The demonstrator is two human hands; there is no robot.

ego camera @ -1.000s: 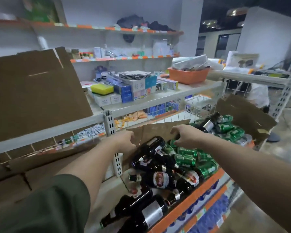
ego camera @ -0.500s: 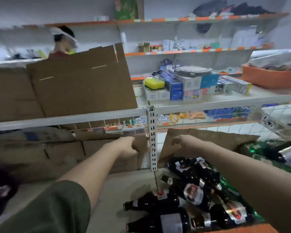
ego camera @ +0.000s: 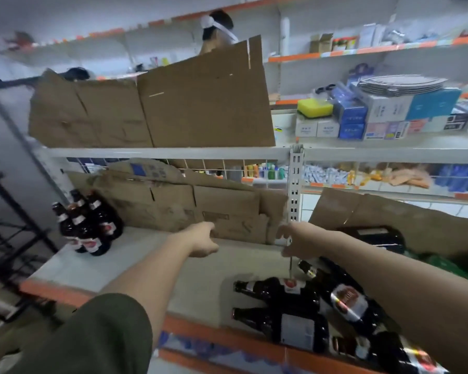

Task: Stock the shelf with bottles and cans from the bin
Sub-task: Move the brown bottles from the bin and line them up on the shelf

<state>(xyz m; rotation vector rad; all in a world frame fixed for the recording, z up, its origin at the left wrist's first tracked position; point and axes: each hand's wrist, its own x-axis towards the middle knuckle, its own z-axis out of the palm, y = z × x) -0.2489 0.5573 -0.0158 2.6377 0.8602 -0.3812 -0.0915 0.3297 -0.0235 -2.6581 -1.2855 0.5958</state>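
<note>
Three dark brown beer bottles (ego camera: pixel 88 225) stand upright at the back left of the white shelf (ego camera: pixel 125 268). More brown bottles (ego camera: pixel 284 291) lie on their sides at the front right, spilling from a brown cardboard bin (ego camera: pixel 389 220) with a green blur of cans (ego camera: pixel 443 263) inside. My left hand (ego camera: pixel 203 240) reaches to the lower edge of a flattened cardboard sheet (ego camera: pixel 227 211) leaning at the shelf's back; its fingers are hidden. My right hand (ego camera: pixel 295 238) hovers beside the white upright post (ego camera: pixel 295 184), fingers loosely curled and holding nothing.
A large cardboard sheet (ego camera: pixel 200 103) stands on the tier above. Boxes and a yellow sponge (ego camera: pixel 315 107) fill the upper right shelf. A person (ego camera: pixel 218 31) stands behind the shelving. A black rack (ego camera: pixel 11 225) is at the left. The shelf has an orange front edge (ego camera: pixel 60 294).
The view has swung left, bringing the standing bottles into sight. My right hand has let go of the bin's cardboard flap and sits by the post.
</note>
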